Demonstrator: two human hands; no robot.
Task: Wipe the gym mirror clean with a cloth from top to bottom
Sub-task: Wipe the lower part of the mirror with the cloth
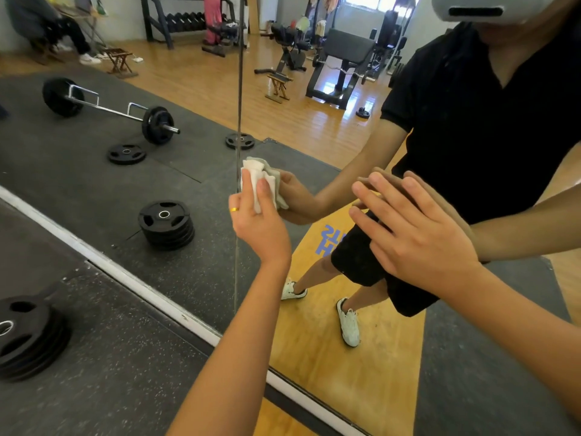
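White crumpled cloth (256,173) — on smooth mirror (298,121)

A gold ring (234,209) circles a finger of the left grip (259,218). Reflected at two o'clock: black short-sleeved shirt (487,121), black shorts (361,259), white shoes (349,322), pale grey headset (490,7).

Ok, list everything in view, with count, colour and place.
mirror: one, white lower frame, ahead
cloth: one, white, on the mirror's seam
plate stack: one, black, floor lower left
reflected plate stack: one, black, by the frame
reflected barbell: one, silver bar, black plates, dark mat
reflected loose plates: two, black, near the barbell
left hand: one, gold ring, holds the cloth to the mirror
right hand: one, flat on the mirror, fingers straight
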